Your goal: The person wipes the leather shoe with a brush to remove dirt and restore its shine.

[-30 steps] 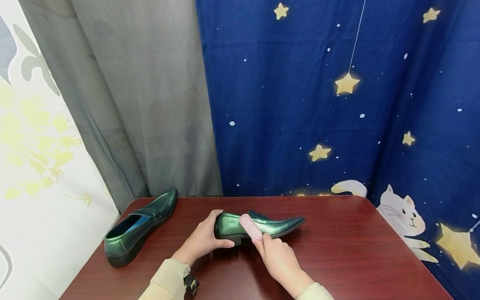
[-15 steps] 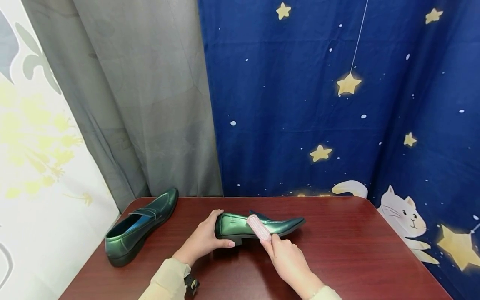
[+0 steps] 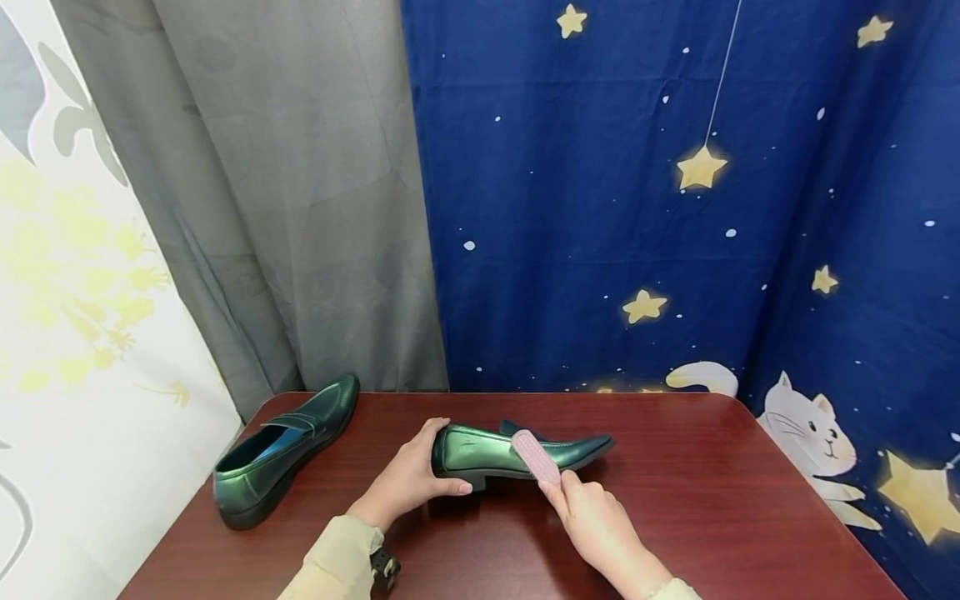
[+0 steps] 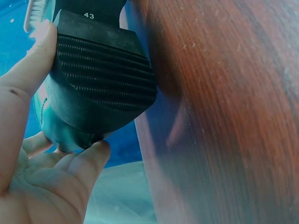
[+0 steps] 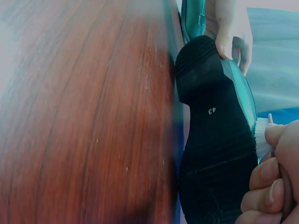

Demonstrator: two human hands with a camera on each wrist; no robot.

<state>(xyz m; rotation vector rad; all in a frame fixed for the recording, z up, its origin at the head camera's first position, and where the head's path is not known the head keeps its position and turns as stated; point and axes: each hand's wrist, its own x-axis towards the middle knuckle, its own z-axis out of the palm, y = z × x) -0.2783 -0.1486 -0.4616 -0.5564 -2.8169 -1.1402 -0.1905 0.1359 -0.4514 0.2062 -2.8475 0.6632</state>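
Note:
My left hand grips the heel of a shiny green loafer, thumb low on the near side by the heel block. The loafer is tilted on its side with the toe to the right. In the left wrist view its black heel faces the camera, ribbed and marked 43. My right hand holds a pink brush against the loafer's side, near the vamp. White bristles meet the upper just above the sole in the right wrist view.
A matching green loafer with a blue insole stands upright at the table's left edge. The red-brown wooden table ends at a rounded back edge. Behind it hang a grey curtain and a blue star-patterned curtain.
The right hand and brush have slid to the right along the loafer's side, from mid-shoe toward the toe. My left hand keeps its grip on the heel.

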